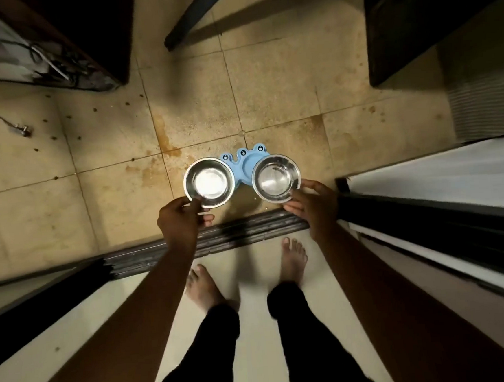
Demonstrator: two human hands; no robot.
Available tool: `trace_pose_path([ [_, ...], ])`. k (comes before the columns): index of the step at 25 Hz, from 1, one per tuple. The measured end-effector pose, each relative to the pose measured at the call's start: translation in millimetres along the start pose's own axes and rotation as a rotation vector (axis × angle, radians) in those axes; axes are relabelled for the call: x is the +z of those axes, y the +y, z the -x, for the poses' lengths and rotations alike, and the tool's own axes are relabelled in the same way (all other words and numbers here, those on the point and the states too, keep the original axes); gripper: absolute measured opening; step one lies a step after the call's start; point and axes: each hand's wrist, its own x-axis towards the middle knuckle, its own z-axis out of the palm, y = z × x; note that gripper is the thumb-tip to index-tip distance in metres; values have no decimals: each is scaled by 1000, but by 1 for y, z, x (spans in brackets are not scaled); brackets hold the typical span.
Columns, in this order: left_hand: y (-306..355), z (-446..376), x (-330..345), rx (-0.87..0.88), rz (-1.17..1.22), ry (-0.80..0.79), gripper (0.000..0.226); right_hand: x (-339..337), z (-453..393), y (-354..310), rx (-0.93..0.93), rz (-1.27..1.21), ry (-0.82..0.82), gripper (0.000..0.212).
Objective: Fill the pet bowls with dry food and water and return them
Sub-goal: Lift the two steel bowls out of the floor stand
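Note:
Two shiny steel pet bowls sit over a light blue frog-shaped stand (pixel 246 162) on the tiled floor. My left hand (pixel 182 219) pinches the near rim of the left bowl (pixel 209 182), thumb on top. My right hand (pixel 313 205) grips the near right rim of the right bowl (pixel 276 178). The left bowl looks bare and reflects light; the right one holds a few dark specks at its far side. I cannot tell whether the bowls rest in the stand or are lifted just above it.
A dark sliding-door track (pixel 248 230) crosses the floor just below the bowls; my bare feet (pixel 292 260) stand behind it. Kibble bits (pixel 71 126) and brown stains dot the tiles. Dark furniture (pixel 406 22) stands far right and far left, and a cable plug (pixel 23 130) lies left.

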Motion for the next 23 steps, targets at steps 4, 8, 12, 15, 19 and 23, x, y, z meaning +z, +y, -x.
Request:
trace_pose_path([
  [4, 59, 75, -47, 124, 1, -52, 22, -12, 94, -39, -73, -52, 1, 31],
  [8, 129, 154, -101, 163, -40, -147, 19, -30, 205, -71, -121, -25, 2, 40],
  [12, 182, 211, -145, 234, -119, -261, 12, -55, 300, -108, -165, -37, 40, 34],
  [15, 210, 249, -166, 287, -192, -357, 13, -78, 356, -125, -212, -96, 79, 33],
  [19, 232, 291, -171, 367, -300, -454, 13, -113, 411, -127, -220, -185, 119, 31],
  [23, 251, 344, -152, 444, -344, -566, 19, -165, 460, -114, -218, -308, 188, 30],
])
